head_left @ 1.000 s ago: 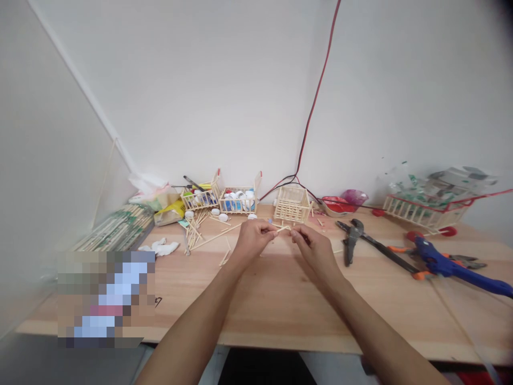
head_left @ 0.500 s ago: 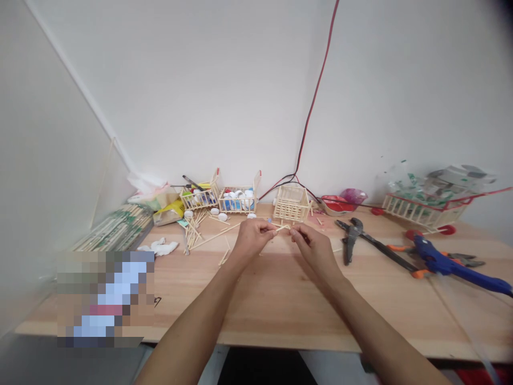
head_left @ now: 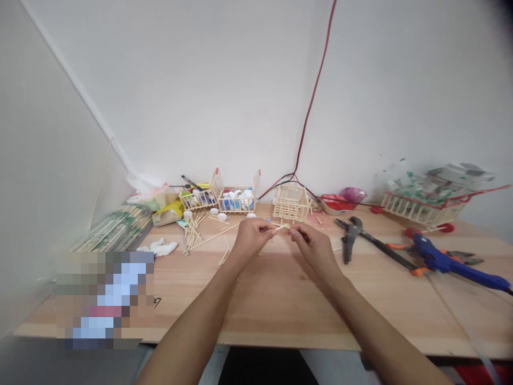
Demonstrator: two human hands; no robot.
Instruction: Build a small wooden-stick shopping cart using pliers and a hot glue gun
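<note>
In the head view, my left hand (head_left: 253, 235) pinches the left end of some thin wooden sticks (head_left: 282, 226) just above the table. Opposite it, my right hand (head_left: 310, 240) has thumb and fingers closed at the sticks' right end. The sticks seem to meet at a narrow angle; how they are joined is too small to make out. Right behind my hands stands a small slatted basket (head_left: 291, 203) made of similar sticks. Loose sticks (head_left: 193, 229) lie scattered to the left of my left hand.
Two stick carts (head_left: 237, 202) with bottle caps stand by the wall. On the right lie dark pliers (head_left: 350, 246), a blue glue gun (head_left: 449, 262) and a larger cart (head_left: 425, 211) with red wheels. Packs of sticks (head_left: 116, 227) and a crumpled white glove (head_left: 160, 247) are at left.
My hands keep almost the same pose around the sticks. The whole view has shifted very slightly; nothing else has visibly moved.
</note>
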